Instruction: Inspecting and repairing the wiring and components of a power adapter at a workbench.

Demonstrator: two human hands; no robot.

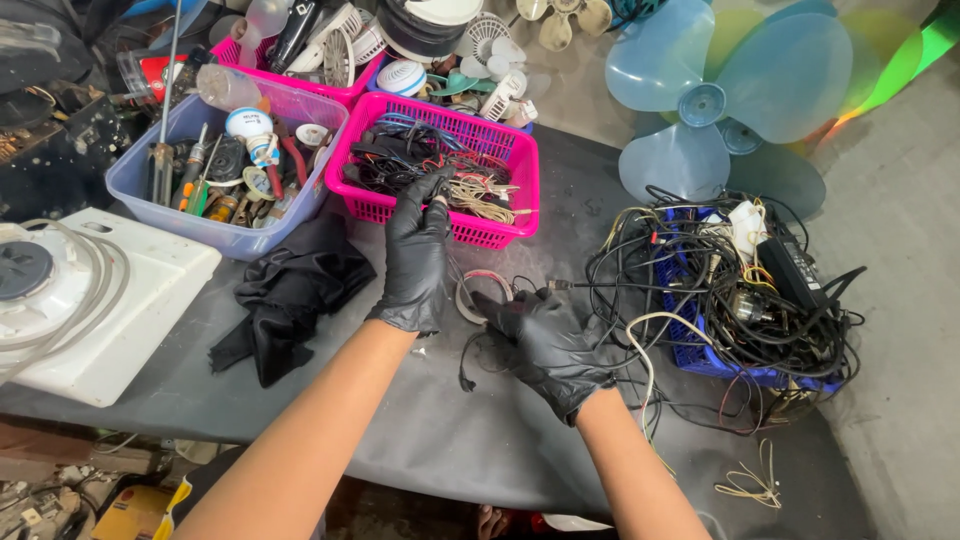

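I see my left hand (415, 255) pinching a thin black wire (463, 340) up near the pink basket (500, 150), while my right hand (545, 340), nearer and lower, grips its other part.

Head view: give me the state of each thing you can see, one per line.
Left hand: gloved, fingertips raised at the pink basket's front wall.
Right hand: gloved, resting on the table, on a black wire.
Pink basket: open, filled with wires.
Lavender bin: open, full of tools.
Blue crate: overflowing with tangled cables.
Black cloth: crumpled on the table.
Blue fan blade: detached, lying flat.
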